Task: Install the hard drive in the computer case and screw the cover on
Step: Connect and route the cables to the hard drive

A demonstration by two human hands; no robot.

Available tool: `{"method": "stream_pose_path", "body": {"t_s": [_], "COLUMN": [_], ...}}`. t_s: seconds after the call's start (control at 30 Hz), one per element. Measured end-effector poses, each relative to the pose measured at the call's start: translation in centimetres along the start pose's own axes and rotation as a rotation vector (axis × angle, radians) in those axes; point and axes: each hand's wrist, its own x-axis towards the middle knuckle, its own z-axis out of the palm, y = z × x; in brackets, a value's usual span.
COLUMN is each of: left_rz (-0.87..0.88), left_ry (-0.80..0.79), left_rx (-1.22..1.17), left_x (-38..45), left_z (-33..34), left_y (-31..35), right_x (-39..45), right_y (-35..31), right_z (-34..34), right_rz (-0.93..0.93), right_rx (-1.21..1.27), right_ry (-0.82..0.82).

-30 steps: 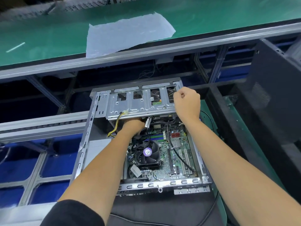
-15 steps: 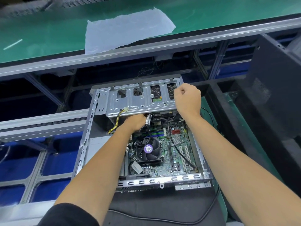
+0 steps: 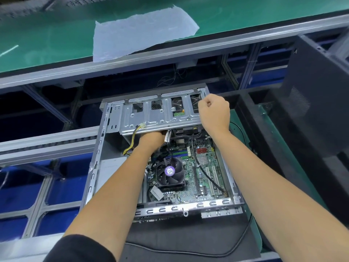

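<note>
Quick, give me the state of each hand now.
Left hand: fingers hidden under the drive cage; cannot tell.
Right hand: fist curled at the cage's right edge; grip unclear.

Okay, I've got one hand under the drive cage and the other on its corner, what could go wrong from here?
1. Your left hand reaches under the drive cage among loose cables; they may get pinched or pulled.
2. The yellow-and-black cable hangs over the cage edge and might snag.
3. Your right hand is at the cage corner; if the cage drops, the fingers underneath could be trapped.
</note>
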Motion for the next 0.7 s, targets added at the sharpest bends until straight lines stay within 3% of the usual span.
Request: {"method": "stream_pose_path", "body": {"t_s": [0.3,0.47,0.7], "left_rz": [0.075,0.117,-0.044], "left_ry": [-0.103,-0.088,-0.127], "left_rx": [-0.209,-0.114,-0.100], "left_x": [0.3,0.5,1.7], "left_z": [0.3,0.3,0.6], "left_y": [0.7,1.0,1.8], "right_x": [0.0,0.1,0.1], "right_y": [0.2,0.3,0.3], "right_z": [0.0,0.1,0.2], "right_rz": [-0.001,-0.008,-0.002], "right_rx": [0.012,0.017,0.012], "right_ry": [-0.004,-0.006,-0.018]}}
